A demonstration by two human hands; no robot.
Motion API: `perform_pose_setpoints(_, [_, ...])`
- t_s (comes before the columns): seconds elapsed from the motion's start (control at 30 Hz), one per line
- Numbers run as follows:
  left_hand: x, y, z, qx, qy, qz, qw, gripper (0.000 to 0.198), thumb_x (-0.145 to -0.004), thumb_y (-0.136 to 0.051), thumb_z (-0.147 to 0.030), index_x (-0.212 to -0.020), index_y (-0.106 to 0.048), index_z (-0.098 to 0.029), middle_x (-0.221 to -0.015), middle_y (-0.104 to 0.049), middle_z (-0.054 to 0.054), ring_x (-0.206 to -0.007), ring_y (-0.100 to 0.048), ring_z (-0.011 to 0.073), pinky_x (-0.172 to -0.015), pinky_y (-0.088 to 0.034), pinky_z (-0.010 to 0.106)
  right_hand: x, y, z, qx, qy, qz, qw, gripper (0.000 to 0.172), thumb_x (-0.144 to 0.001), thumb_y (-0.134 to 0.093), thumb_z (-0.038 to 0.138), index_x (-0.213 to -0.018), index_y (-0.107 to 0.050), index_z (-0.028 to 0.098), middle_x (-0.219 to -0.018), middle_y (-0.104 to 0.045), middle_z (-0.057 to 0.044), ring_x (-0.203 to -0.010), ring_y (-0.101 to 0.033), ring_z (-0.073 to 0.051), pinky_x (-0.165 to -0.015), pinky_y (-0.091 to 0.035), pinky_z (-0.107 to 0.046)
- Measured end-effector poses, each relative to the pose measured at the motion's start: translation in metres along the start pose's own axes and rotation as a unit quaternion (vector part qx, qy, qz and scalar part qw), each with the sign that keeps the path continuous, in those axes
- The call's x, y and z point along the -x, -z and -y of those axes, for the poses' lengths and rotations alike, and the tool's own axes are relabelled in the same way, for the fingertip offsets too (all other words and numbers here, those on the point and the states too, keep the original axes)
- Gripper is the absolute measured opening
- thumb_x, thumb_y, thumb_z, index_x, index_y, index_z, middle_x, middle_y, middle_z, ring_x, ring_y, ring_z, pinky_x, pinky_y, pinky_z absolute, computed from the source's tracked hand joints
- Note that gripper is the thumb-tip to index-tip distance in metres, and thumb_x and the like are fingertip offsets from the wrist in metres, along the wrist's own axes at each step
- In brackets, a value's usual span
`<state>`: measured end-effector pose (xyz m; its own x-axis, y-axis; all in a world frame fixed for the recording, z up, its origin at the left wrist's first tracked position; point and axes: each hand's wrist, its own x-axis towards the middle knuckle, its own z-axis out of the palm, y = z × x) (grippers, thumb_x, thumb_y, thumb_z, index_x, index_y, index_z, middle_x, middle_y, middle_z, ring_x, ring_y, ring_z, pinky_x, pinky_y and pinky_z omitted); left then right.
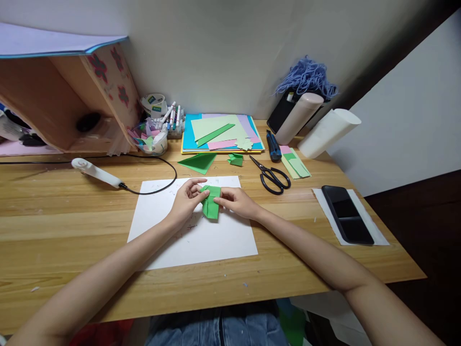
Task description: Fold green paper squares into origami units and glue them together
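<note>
A folded piece of green paper (211, 205) lies on a white sheet (196, 235) in the middle of the wooden desk (72, 211). My left hand (187, 199) pinches its upper left corner with fingers closed. On the paper's right edge, my right hand (236, 201) presses and grips with curled fingers. Both forearms reach in from the near edge.
Black scissors (272, 177) lie right of the sheet, with a blue utility knife (273, 145) behind. A stack of coloured paper (221, 133), green scraps (199, 162), a phone (346, 214), a white corded tool (95, 172), pens (172, 117) and paper rolls (329, 132) line the desk.
</note>
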<state>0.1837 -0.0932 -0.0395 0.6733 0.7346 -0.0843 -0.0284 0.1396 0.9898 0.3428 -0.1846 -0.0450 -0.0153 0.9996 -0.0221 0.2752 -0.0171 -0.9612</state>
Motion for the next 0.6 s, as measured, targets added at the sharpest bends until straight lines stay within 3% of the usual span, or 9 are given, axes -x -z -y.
perform_pose_setpoints(0.1, [-0.001,0.002,-0.001,0.011,0.026,0.007,1.0,0.041,-0.068,-0.068,-0.029,-0.105,-0.055,-0.017,-0.071,-0.055,-0.002,-0.066,-0.054,0.0104,-0.062,-0.043,0.022,-0.001,0.0,-0.002,-0.025,0.006,-0.029,0.999,0.03,-0.084,-0.05,0.04,-0.066,-0.048,0.016,-0.058,-0.049,0.003,-0.054,-0.044,-0.009,-0.053,-0.034,-0.02])
perform_pose_setpoints(0.2, [-0.002,0.003,-0.006,-0.009,0.051,0.055,0.997,0.04,-0.066,-0.068,-0.026,-0.104,-0.057,-0.017,-0.077,-0.059,0.0,-0.071,-0.057,0.0124,-0.067,-0.045,0.025,-0.002,0.001,-0.002,-0.051,0.017,-0.059,0.997,0.028,-0.084,-0.05,0.039,-0.069,-0.05,0.016,-0.062,-0.048,0.003,-0.057,-0.045,-0.009,-0.054,-0.035,-0.021])
perform_pose_setpoints(0.37, [-0.004,0.004,-0.012,-0.096,0.097,0.146,0.98,0.024,-0.065,-0.067,-0.032,-0.079,-0.064,-0.012,-0.077,-0.064,0.004,-0.072,-0.058,0.0163,-0.067,-0.045,0.027,-0.003,0.004,-0.002,-0.043,0.014,-0.038,0.998,0.027,-0.081,-0.054,0.039,-0.069,-0.054,0.015,-0.067,-0.053,0.001,-0.063,-0.049,-0.01,-0.058,-0.039,-0.022])
perform_pose_setpoints(0.43, [-0.004,0.004,-0.011,-0.079,0.122,0.129,0.981,0.028,-0.065,-0.067,-0.037,-0.077,-0.064,-0.012,-0.074,-0.063,0.004,-0.069,-0.059,0.0165,-0.067,-0.046,0.029,-0.004,0.006,-0.002,-0.051,0.003,-0.048,0.998,0.03,-0.082,-0.052,0.042,-0.068,-0.053,0.015,-0.065,-0.051,0.001,-0.06,-0.049,-0.01,-0.056,-0.04,-0.022])
perform_pose_setpoints(0.6, [-0.003,0.002,-0.009,-0.001,0.131,0.02,0.991,0.036,-0.061,-0.071,-0.037,-0.085,-0.063,-0.011,-0.085,-0.065,0.007,-0.076,-0.061,0.0173,-0.075,-0.048,0.032,-0.006,0.005,-0.003,-0.148,-0.033,-0.039,0.988,0.03,-0.072,-0.063,0.043,-0.081,-0.052,0.017,-0.067,-0.054,0.002,-0.052,-0.052,-0.01,-0.049,-0.043,-0.023])
